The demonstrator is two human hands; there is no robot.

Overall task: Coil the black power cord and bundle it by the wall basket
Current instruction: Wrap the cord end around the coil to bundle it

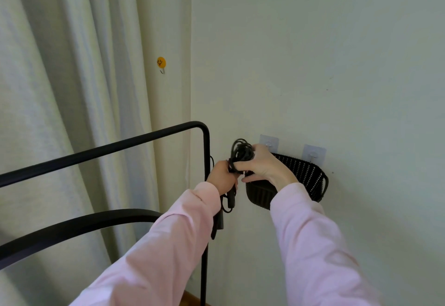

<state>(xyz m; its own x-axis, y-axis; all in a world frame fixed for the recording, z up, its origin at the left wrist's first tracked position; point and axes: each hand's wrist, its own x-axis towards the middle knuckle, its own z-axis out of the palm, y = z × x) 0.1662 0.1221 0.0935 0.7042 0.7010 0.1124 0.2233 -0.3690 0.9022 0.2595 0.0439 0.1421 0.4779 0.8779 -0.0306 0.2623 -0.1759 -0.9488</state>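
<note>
The black power cord [240, 152] is gathered into loops just left of the black woven wall basket [305, 173]. My left hand [222, 176] grips the lower part of the bundle, and a loose end with a plug hangs down below it. My right hand [263, 163] is closed over the top loops, in front of the basket's left rim. The basket hangs on the white wall from two clear adhesive hooks [314, 153]. Both hands hide the middle of the bundle.
A black metal rack frame [206, 142] stands immediately left of my hands, with its upright post near the cord. Pale curtains [72, 89] fill the left side. A yellow smiley hook [161, 63] is stuck on the wall strip above.
</note>
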